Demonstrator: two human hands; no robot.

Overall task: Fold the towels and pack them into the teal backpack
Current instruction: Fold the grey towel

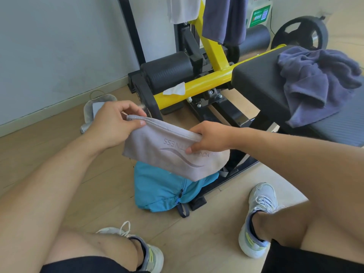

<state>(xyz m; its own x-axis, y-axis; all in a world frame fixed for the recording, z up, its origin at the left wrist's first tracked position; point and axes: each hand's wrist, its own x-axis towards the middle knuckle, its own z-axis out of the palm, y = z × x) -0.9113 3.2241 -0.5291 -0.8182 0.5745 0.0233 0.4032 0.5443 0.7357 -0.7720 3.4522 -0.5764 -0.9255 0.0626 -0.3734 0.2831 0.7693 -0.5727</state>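
Held over the teal backpack [161,191] on the floor, the folded grey towel [167,152], pinched by left hand [112,125] and right hand [210,137], may unfold if the bag's mouth, seemingly hidden, stays shut, while a blue towel [315,79] waits crumpled on the surface [256,79].

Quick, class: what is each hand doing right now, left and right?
Left hand: pinches the top hem of the folded grey towel.
Right hand: grips the same towel's top edge, further right.

Bright, even daylight; soft shadows on floor [197,233]. Mild glare on yellow frame [206,83]. Wide-angle bowing toward 3 and 9 o'clock edges. Slight softness overall.
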